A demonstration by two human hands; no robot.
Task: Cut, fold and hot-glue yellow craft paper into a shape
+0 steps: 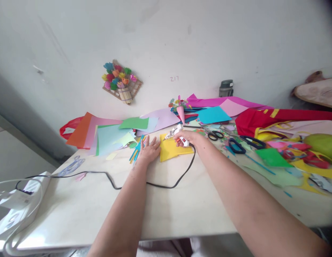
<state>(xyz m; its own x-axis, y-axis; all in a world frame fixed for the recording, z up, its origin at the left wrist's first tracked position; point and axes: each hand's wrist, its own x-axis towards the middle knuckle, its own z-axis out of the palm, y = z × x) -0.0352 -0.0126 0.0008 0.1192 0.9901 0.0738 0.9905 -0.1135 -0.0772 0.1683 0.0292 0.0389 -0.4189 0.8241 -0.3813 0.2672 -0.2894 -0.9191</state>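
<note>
My right hand (pixel 186 137) is closed around a white hot glue gun (pixel 184 141), whose nozzle points left over a yellow felt-like piece (pixel 171 151). A black cord runs from the gun's handle across the table. My left hand (pixel 150 150) lies flat with fingers spread, at the left edge of the yellow piece. Thin blue and yellow strips (pixel 134 154) lie beside and partly under the left fingers. What the nozzle touches is too small to tell.
A white power strip (pixel 34 192) stands at the left edge. Coloured paper sheets (pixel 109 139) lie at the back left. Scissors (pixel 215 135), blue-handled scissors (pixel 237 146) and paper scraps (pixel 273 157) cover the right. A pink paper cone (pixel 180 114) and a dark bottle (pixel 226 88) are behind.
</note>
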